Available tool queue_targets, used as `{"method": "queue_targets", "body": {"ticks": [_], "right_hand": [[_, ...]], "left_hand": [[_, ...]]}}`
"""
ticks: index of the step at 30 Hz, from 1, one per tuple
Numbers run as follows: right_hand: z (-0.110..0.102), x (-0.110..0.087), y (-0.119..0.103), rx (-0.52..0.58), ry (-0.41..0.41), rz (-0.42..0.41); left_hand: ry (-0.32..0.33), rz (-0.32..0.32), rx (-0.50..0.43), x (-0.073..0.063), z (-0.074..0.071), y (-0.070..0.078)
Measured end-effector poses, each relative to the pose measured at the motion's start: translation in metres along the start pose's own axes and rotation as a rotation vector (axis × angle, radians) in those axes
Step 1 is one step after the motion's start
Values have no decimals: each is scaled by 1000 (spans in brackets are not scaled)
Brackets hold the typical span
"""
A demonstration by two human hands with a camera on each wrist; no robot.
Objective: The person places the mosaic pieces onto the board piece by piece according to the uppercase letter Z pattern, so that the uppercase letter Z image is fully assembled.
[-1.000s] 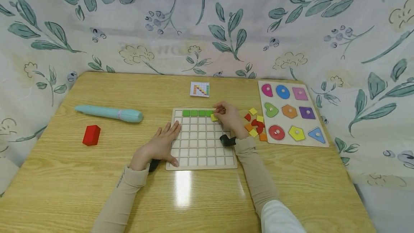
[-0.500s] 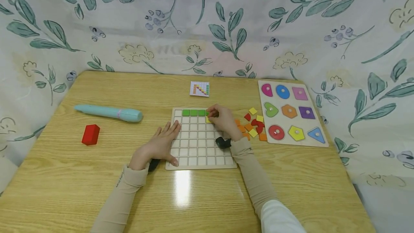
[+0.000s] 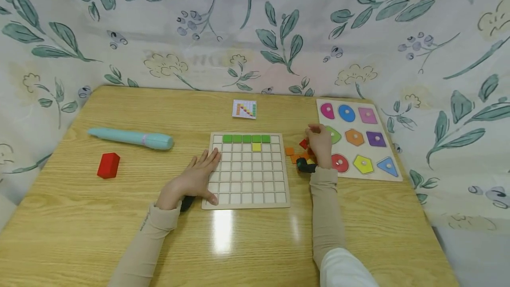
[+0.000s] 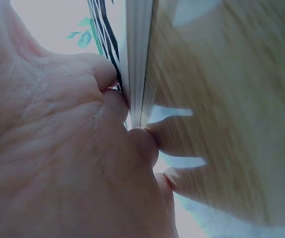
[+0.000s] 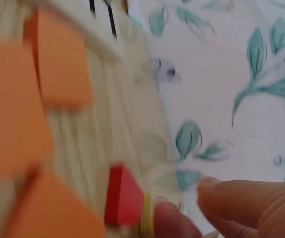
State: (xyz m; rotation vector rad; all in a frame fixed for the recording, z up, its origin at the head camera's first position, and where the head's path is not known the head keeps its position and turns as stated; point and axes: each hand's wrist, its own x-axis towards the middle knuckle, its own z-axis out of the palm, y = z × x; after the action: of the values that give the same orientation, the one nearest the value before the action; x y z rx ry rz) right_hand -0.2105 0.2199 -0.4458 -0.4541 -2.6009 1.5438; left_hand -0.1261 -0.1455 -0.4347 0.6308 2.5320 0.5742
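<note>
My left hand [image 3: 192, 183] lies with fingers spread on the left edge of a wooden grid board [image 3: 247, 175]. Its fingertips rest along the board's edge in the left wrist view. Green square tiles [image 3: 247, 138] fill part of the top row, and one yellow tile [image 3: 256, 147] sits in the row below. To the right of the board, my right hand [image 3: 320, 145] reaches over a loose pile of tiles. Its fingertips are right at a yellow tile [image 5: 146, 215], beside a red piece [image 5: 125, 197], in the right wrist view. The hand hides part of the pile.
Loose orange tiles [image 3: 289, 151] lie right of the board. A shape puzzle board [image 3: 368, 149] is partly behind the right hand. A small pattern card [image 3: 244, 109] lies behind the grid. A teal pen-shaped object [image 3: 130, 138] and a red block [image 3: 108, 165] lie at left.
My right hand has let go of the yellow tile on the grid and moved right to the loose pile. The left hand stays on the board's edge.
</note>
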Motion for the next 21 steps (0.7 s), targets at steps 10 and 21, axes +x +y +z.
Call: {"method": "queue_targets", "body": {"ticks": [10,21], "right_hand": [[-4,0,4,-204,-63,-45],[7,-5,-5,-224,-86,-94]], "left_hand": [[4,12,-10,0,0,0],[1,9,-8,1,0,0]]}}
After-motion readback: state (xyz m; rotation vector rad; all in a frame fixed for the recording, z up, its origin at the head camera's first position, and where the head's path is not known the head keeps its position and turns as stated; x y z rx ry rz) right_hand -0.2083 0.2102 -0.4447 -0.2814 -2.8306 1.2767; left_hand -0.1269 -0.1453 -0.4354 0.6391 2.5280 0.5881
